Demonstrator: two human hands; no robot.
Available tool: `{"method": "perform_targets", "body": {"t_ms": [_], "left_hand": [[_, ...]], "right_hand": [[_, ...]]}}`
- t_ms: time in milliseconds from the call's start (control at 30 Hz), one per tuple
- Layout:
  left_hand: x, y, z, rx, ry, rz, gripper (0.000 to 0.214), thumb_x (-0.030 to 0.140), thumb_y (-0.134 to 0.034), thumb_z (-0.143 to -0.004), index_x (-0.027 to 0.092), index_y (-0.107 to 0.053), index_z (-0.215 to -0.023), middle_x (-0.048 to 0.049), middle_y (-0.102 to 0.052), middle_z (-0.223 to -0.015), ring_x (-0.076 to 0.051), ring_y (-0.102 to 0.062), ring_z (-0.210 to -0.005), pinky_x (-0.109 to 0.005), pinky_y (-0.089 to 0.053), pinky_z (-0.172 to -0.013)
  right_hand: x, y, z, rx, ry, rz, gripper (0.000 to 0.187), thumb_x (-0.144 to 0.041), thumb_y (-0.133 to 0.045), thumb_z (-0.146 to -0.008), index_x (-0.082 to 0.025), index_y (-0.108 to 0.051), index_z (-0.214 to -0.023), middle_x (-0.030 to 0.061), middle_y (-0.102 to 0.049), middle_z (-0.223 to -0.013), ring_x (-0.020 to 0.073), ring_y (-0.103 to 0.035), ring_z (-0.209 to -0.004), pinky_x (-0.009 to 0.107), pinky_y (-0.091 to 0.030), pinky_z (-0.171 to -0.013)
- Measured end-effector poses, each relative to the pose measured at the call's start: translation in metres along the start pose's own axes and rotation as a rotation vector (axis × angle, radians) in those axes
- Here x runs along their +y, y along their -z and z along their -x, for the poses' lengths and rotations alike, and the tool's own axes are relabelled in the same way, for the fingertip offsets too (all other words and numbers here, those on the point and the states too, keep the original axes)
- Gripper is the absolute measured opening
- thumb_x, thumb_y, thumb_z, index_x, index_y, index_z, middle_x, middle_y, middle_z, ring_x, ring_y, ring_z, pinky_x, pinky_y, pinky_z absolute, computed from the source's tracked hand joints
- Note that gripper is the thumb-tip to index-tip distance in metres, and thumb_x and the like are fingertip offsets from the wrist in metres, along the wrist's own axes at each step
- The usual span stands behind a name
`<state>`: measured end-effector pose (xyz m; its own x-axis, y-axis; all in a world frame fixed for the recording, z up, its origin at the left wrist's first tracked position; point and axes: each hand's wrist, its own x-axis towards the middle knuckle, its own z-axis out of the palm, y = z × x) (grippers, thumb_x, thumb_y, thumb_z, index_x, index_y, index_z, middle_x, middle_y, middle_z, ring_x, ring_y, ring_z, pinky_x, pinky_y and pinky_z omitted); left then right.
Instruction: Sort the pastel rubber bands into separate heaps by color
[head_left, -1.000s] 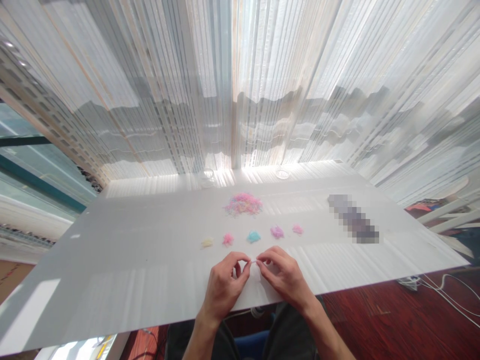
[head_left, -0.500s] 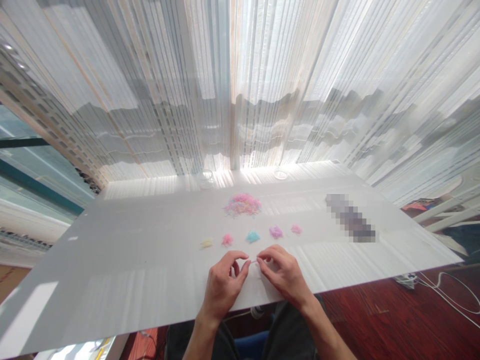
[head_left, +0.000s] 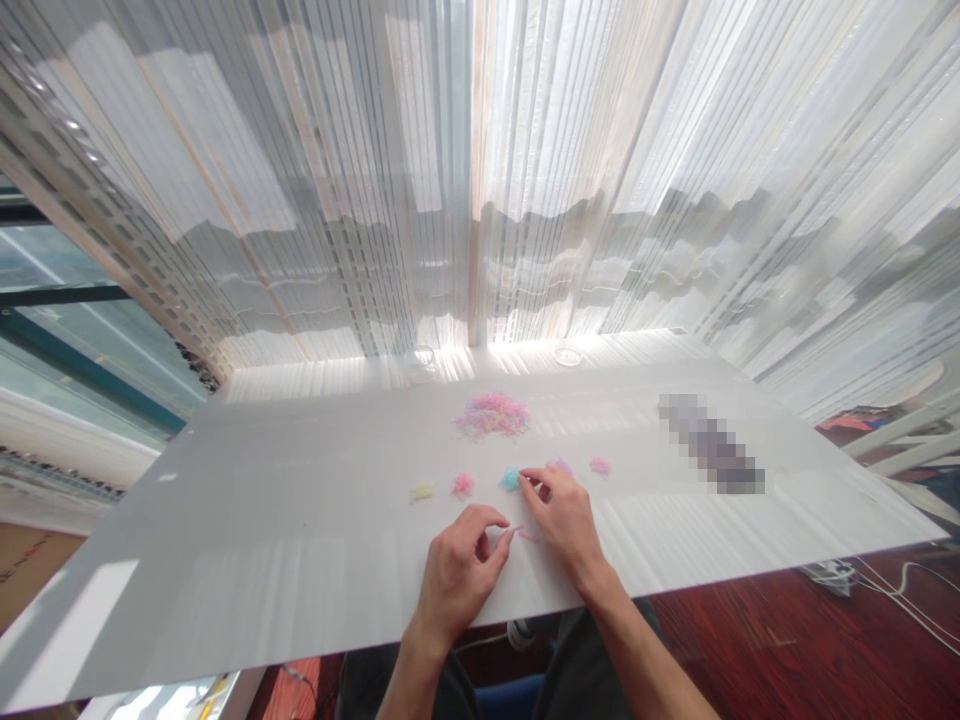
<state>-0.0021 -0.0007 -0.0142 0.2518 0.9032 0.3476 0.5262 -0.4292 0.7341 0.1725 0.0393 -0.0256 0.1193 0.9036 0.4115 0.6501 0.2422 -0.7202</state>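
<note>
Our bare right hand (head_left: 559, 512) has moved to the small turquoise heap (head_left: 510, 479), its grip's contents unclear, while our bare left hand's (head_left: 465, 562) narrow grip pinches a thin pink strand (head_left: 528, 537) nearer the front edge of the white table (head_left: 337, 560).

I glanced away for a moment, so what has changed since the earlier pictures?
The right hand has let go of the pink strand and moved forward to the blue pile; whether it grips a piece there is too small to tell. The left hand stayed near the table's front edge, the strand at its fingertips. The big mixed pile and yellow pile look unmoved.
</note>
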Motion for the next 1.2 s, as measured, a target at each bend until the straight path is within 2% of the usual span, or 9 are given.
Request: {"method": "perform_targets", "body": {"t_ms": [267,533,700,833,1200], "left_hand": [[0.001,0.001,0.0,-0.012,-0.001,-0.025,0.007,0.021,-0.06,-0.095,0.022,-0.067,-0.097,-0.0004,-0.072,-0.093,-0.011,-0.06,-0.061,-0.022,-0.052,-0.064],[-0.002,0.0,0.0,-0.028,0.002,-0.033,0.008,0.022,-0.059,-0.096,0.023,-0.066,-0.098,-0.0003,-0.072,-0.092,-0.011,-0.059,-0.061,-0.023,-0.051,-0.065],[-0.001,0.0,0.001,-0.03,0.001,-0.034,0.009,0.022,-0.058,-0.097,0.023,-0.067,-0.097,-0.0004,-0.071,-0.091,-0.011,-0.059,-0.062,-0.022,-0.051,-0.065],[0.0,0.0,0.0,-0.034,0.0,-0.039,0.009,0.023,-0.058,-0.097,0.022,-0.067,-0.096,-0.0004,-0.071,-0.09,-0.012,-0.059,-0.062,-0.022,-0.051,-0.065],[-0.001,0.0,0.0,-0.041,0.016,-0.024,0.009,0.023,-0.058,-0.098,0.023,-0.066,-0.096,0.0004,-0.07,-0.089,-0.012,-0.059,-0.063,-0.023,-0.05,-0.066]], "right_hand": [[0.002,0.006,0.011,-0.013,0.052,-0.047,0.019,-0.024,-0.055,-0.097,-0.019,-0.073,-0.102,0.0046,-0.067,-0.083,0.0177,-0.063,-0.066,0.031,-0.056,-0.071],[-0.001,0.007,0.012,-0.101,0.137,0.025,0.027,-0.013,-0.053,-0.094,-0.022,-0.073,-0.108,0.0036,-0.064,-0.086,0.0162,-0.063,-0.07,0.028,-0.054,-0.071],[-0.001,0.003,0.009,-0.097,0.167,0.132,0.03,-0.013,-0.055,-0.095,-0.024,-0.073,-0.115,0.0055,-0.063,-0.095,0.0163,-0.063,-0.07,0.029,-0.055,-0.07],[-0.001,0.0,0.006,-0.088,0.145,0.166,0.026,-0.016,-0.056,-0.096,-0.023,-0.074,-0.113,0.0055,-0.064,-0.094,0.0163,-0.063,-0.07,0.029,-0.056,-0.071],[0.0,-0.002,0.0,-0.05,0.128,0.157,0.019,-0.019,-0.058,-0.097,-0.019,-0.073,-0.108,0.0067,-0.065,-0.092,0.02,-0.066,-0.077,0.032,-0.056,-0.073]]}}
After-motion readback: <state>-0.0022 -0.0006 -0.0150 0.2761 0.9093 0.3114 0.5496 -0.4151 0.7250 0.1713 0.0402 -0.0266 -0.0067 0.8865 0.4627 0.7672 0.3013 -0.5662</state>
